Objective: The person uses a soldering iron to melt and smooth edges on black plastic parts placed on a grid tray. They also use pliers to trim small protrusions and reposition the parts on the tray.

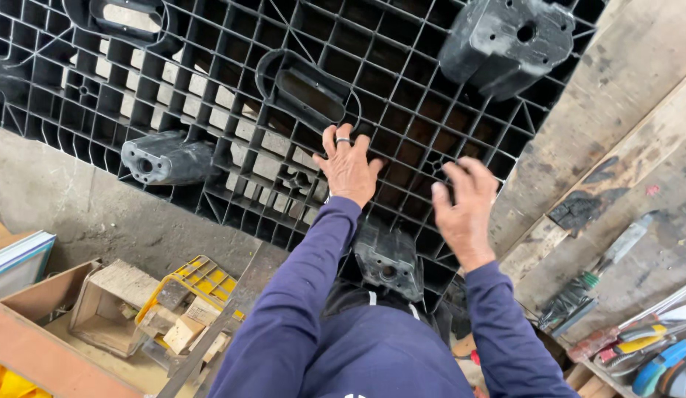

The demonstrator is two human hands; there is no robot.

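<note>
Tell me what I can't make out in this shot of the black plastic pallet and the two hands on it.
- Head view: the black plastic pallet is cut off by the top and left edges, so its full size is unknown.
- Right hand is motion-blurred; its grip on the grid is unclear.
- Left hand: palm hidden against the grid.
- Tools at the lower right are cut off by the frame.
- What lies behind the pallet is mostly screened by its ribs.

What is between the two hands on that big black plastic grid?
In the head view, only open ribs of the black plastic grid pallet show between the left hand, pressed flat on it, and the right hand; nothing else lies there.
</note>
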